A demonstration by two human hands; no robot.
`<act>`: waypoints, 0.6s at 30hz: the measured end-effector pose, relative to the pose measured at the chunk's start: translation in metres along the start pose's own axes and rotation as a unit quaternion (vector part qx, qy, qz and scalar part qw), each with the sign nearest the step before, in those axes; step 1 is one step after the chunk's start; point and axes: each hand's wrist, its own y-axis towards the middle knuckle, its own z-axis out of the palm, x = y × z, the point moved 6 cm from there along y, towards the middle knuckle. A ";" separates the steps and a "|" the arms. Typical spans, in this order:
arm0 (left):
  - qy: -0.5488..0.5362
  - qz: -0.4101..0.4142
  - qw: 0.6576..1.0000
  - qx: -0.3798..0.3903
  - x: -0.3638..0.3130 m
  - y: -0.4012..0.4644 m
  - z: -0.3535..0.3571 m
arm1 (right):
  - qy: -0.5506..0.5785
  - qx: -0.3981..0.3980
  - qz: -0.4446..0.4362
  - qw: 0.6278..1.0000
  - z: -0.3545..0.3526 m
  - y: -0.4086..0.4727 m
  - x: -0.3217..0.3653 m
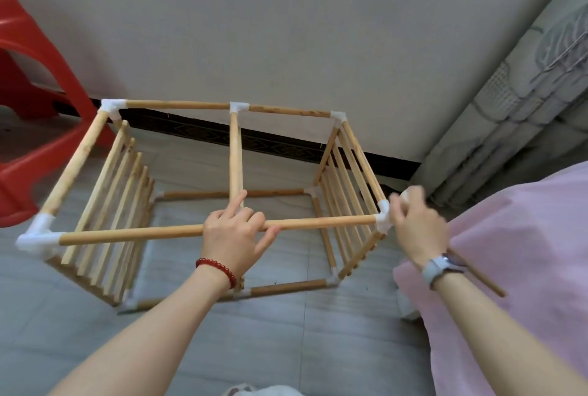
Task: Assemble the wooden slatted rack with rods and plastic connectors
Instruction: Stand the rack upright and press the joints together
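- On the grey tiled floor [334, 332], close to the wall's dark skirting, stands the rack [203, 204], an open box frame with slatted panels at its left and right ends.
- Left hand [237, 236] curls its fingers round the near top rod [321, 223] at mid-span, forefinger stretched to the cross rod [235, 157], likely steadying both where they should join.
- Right hand [413, 223] is blurred at the near right corner connector [383, 216]; whether it grips cannot be told.
- Rods are round, pale, mottled wood; connectors are white, smooth plastic elbows.
- A loose rod [480, 274] lies on pink cloth [509, 236] beside the frame.
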 end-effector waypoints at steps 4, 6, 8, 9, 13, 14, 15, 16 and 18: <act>0.009 0.004 1.000 0.008 -0.002 -0.002 0.000 | -0.004 0.006 -0.013 1.000 -0.002 0.018 -0.006; 0.005 0.003 1.000 0.011 -0.002 -0.001 0.000 | 0.085 -0.121 -0.019 0.989 -0.036 0.042 -0.003; 0.008 0.004 1.000 0.014 -0.003 -0.003 0.000 | 0.125 -0.118 0.001 0.985 -0.035 0.033 -0.004; 0.011 0.005 1.000 0.014 -0.003 -0.001 -0.001 | 0.057 -0.042 0.012 0.997 -0.014 0.018 -0.006; 0.010 0.009 1.000 0.015 -0.003 -0.001 -0.003 | -0.101 0.110 -0.049 0.988 0.023 0.013 -0.003; 0.009 0.009 1.000 0.017 -0.003 -0.001 -0.003 | -0.044 0.041 -0.047 0.997 0.005 0.028 0.000; 0.007 0.009 1.000 0.023 -0.004 -0.001 -0.002 | 0.031 -0.048 -0.033 0.998 -0.015 0.041 0.002; 0.005 0.010 1.000 0.026 -0.004 -0.002 -0.002 | 0.107 -0.118 -0.008 0.987 -0.027 0.043 -0.002; 0.006 0.005 1.000 0.018 -0.003 -0.001 -0.003 | 0.077 -0.101 -0.001 0.992 -0.015 0.027 -0.008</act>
